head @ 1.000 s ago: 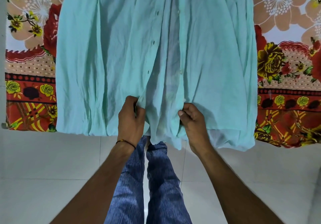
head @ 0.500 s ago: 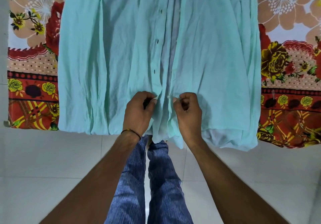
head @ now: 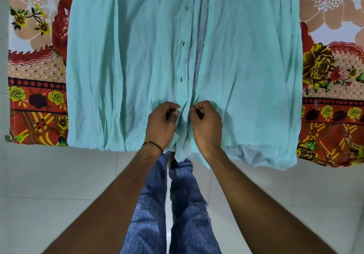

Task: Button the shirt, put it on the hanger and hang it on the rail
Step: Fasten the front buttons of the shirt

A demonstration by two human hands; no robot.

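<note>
Shirt (head: 128, 66) flat on floral sheet (head: 37, 96) | left grip (head: 160, 124), right grip (head: 205, 124) pinch its front edges near hem | grips closer together than earlier.

No readable text, label, brand or number anywhere — only flower patterns.

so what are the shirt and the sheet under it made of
The shirt looks like thin, matte woven cloth, perhaps cotton or rayon: fine crinkles all over. The sheet is matte printed floral cloth, likely cotton: no sheen.
</note>
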